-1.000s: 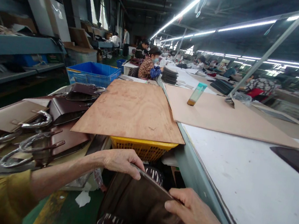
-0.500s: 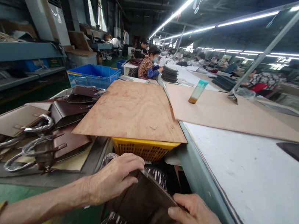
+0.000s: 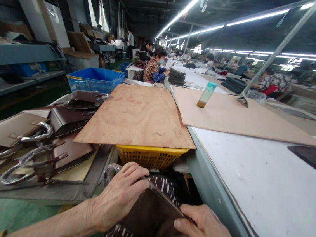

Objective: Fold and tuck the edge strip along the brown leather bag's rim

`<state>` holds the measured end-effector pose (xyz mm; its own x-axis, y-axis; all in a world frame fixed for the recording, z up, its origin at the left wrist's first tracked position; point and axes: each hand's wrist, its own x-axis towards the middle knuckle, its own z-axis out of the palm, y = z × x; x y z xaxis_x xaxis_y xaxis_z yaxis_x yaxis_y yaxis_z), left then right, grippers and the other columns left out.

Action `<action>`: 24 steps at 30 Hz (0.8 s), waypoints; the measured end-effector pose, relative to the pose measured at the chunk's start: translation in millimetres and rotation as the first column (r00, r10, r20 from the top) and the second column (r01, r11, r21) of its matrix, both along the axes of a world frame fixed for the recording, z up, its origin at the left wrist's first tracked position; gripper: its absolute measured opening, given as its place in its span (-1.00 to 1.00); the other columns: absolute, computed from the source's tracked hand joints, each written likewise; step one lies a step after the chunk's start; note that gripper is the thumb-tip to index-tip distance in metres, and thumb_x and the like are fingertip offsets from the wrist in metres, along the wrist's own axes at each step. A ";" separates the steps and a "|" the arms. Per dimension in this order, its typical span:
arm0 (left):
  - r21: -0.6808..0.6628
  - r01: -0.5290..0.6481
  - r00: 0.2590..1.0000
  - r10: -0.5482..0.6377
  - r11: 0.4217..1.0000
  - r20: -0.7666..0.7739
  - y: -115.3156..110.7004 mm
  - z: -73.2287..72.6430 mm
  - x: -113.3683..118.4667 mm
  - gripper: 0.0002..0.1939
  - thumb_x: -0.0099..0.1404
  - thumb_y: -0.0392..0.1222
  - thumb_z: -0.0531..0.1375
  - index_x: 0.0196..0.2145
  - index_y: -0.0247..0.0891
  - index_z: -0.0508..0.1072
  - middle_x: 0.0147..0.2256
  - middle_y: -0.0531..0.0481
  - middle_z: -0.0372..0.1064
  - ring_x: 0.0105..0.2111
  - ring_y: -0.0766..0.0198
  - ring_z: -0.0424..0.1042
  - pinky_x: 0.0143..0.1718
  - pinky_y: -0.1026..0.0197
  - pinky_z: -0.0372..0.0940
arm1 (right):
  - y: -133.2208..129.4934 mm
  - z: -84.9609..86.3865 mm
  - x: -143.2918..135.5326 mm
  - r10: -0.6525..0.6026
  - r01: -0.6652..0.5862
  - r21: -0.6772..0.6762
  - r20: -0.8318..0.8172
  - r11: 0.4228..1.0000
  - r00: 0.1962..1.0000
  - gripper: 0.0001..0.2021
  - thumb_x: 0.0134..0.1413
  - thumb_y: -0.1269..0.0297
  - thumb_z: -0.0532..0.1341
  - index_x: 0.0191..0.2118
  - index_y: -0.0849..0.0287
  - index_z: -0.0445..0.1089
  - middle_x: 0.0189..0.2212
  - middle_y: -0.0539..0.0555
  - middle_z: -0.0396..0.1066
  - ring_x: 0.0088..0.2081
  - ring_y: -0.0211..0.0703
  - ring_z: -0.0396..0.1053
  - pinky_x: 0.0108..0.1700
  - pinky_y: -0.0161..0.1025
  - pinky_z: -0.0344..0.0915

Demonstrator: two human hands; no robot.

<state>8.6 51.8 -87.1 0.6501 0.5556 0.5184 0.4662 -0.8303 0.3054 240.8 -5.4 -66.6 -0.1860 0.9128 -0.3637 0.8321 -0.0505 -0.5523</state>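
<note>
A dark brown bag (image 3: 158, 220) rests over my lap at the bottom centre, its upper edge slanting down to the right. At the upper left end of that edge, my left hand (image 3: 124, 192) grips it with bent fingers. My right hand (image 3: 204, 227) pinches the same edge farther right, thumb on the near side and fingers behind. A plastic-wrapped handle (image 3: 110, 172) shows just behind my left hand. Patterned cloth (image 3: 163, 186) is visible beyond the bag and below it.
Brown bags with wrapped handles (image 3: 74, 150) are piled at left. A plywood board (image 3: 143, 116) lies over a yellow basket (image 3: 149, 156). Behind stands a blue crate (image 3: 95, 78). A bottle (image 3: 206, 95) stands on the right table's tan sheet (image 3: 249, 117). A person (image 3: 155, 67) sits beyond.
My left hand has shifted slightly left and down along the bag's edge, its fingers more closed over it. The right hand keeps its hold. The whole view has shifted slightly.
</note>
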 end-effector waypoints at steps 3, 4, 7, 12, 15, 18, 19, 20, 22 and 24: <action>0.082 0.045 0.999 -0.044 0.996 -0.011 -2.1 -2.5 0.0 -0.72 0.22 -0.51 -0.05 -0.24 -0.30 0.37 -0.11 -0.10 0.28 -0.07 0.16 0.20 0.07 -0.07 0.07 | 0.8 3.7 -2.4 0.006 -0.006 0.002 0.021 1.000 1.000 -0.73 0.00 0.28 0.06 -0.62 0.15 0.00 -0.65 -0.11 0.02 -0.51 -0.26 0.11 -0.46 -0.32 -0.08; 0.089 0.055 0.998 -0.053 0.995 -0.018 -2.5 -4.6 0.4 -0.71 0.22 -0.52 -0.06 -0.22 -0.31 0.36 -0.12 -0.11 0.27 -0.07 0.16 0.19 0.08 -0.07 0.06 | 0.7 4.5 -3.2 0.006 -0.006 0.009 0.024 1.000 1.000 -0.74 0.01 0.28 0.06 -0.62 0.15 0.01 -0.64 -0.11 0.03 -0.50 -0.26 0.12 -0.45 -0.32 -0.07; 0.052 0.025 1.000 -0.025 0.998 -0.004 -3.4 -11.8 3.9 -0.71 0.23 -0.51 -0.04 -0.18 -0.30 0.34 -0.16 -0.10 0.28 -0.12 0.19 0.21 0.01 0.01 0.15 | 0.2 4.4 -4.4 0.003 -0.004 0.024 0.028 1.000 1.000 -0.73 0.01 0.31 0.07 -0.62 0.16 0.01 -0.65 -0.11 0.05 -0.50 -0.27 0.14 -0.44 -0.33 -0.06; 0.032 -0.111 0.994 0.111 0.993 0.003 -5.0 -11.9 12.1 -0.75 0.21 -0.48 -0.03 -0.26 -0.27 0.36 -0.11 -0.13 0.22 -0.13 0.15 0.21 -0.10 0.02 0.25 | -1.5 -0.6 -3.0 0.008 -0.010 0.058 0.029 0.998 1.000 -0.74 0.01 0.30 0.08 -0.63 0.16 0.04 -0.65 -0.11 0.11 -0.52 -0.27 0.16 -0.45 -0.33 -0.06; 0.032 -0.176 0.984 0.177 0.984 -0.019 -5.8 -5.5 13.9 -0.76 0.19 -0.48 -0.02 -0.31 -0.27 0.37 -0.07 -0.14 0.18 -0.13 0.13 0.21 -0.14 0.02 0.27 | -2.1 -2.9 -2.1 0.028 -0.029 0.079 0.018 0.996 0.999 -0.73 0.02 0.30 0.08 -0.63 0.16 0.06 -0.66 -0.11 0.14 -0.53 -0.27 0.16 -0.46 -0.34 -0.06; 0.124 -0.149 0.989 0.149 0.981 0.009 -8.2 -4.6 12.1 -0.73 0.19 -0.50 -0.05 -0.35 -0.28 0.38 -0.08 -0.15 0.20 -0.13 0.14 0.21 -0.17 0.06 0.28 | -1.5 -4.3 -2.0 0.026 -0.028 0.072 0.021 0.997 0.999 -0.75 0.02 0.30 0.08 -0.63 0.16 0.08 -0.66 -0.10 0.15 -0.52 -0.26 0.16 -0.48 -0.35 -0.06; 0.178 -0.139 0.990 0.137 0.974 0.025 -9.6 -6.5 11.0 -0.72 0.20 -0.50 -0.06 -0.34 -0.28 0.39 -0.10 -0.15 0.21 -0.13 0.15 0.21 -0.16 0.05 0.27 | -1.4 -4.7 -2.2 0.011 -0.013 0.071 0.025 0.997 1.000 -0.75 0.02 0.31 0.08 -0.62 0.16 0.10 -0.65 -0.10 0.16 -0.51 -0.25 0.16 -0.48 -0.35 -0.06; 0.236 -0.135 0.991 0.129 0.962 0.041 -11.4 -9.5 9.8 -0.73 0.21 -0.50 -0.05 -0.32 -0.28 0.39 -0.11 -0.15 0.23 -0.12 0.15 0.21 -0.14 0.04 0.25 | -1.3 -5.2 -2.3 -0.007 0.004 0.072 0.029 0.997 1.000 -0.76 0.02 0.30 0.09 -0.62 0.16 0.12 -0.65 -0.10 0.18 -0.51 -0.25 0.17 -0.47 -0.35 -0.05; 0.322 -0.148 0.989 0.132 0.935 0.072 -15.6 -16.8 7.5 -0.74 0.24 -0.49 -0.03 -0.30 -0.30 0.40 -0.13 -0.13 0.26 -0.12 0.16 0.21 -0.07 0.02 0.19 | -1.6 -6.0 -2.7 -0.047 0.043 0.086 0.041 0.995 0.998 -0.77 0.02 0.29 0.10 -0.61 0.14 0.16 -0.63 -0.10 0.23 -0.49 -0.24 0.20 -0.45 -0.35 -0.03; 0.347 -0.148 0.989 0.131 0.926 0.073 -20.0 -23.0 5.5 -0.76 0.26 -0.47 -0.02 -0.28 -0.32 0.41 -0.17 -0.11 0.30 -0.13 0.18 0.22 -0.03 0.04 0.11 | -2.2 -6.4 -3.3 -0.084 0.077 0.103 0.060 0.992 0.995 -0.79 0.02 0.28 0.12 -0.59 0.13 0.21 -0.62 -0.09 0.27 -0.46 -0.21 0.23 -0.43 -0.34 -0.01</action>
<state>14.1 31.8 -110.1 0.5490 0.4161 0.7248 0.5772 -0.8160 0.0312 237.6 -7.7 -73.0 -0.0893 0.9563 -0.2785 0.8616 -0.0661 -0.5032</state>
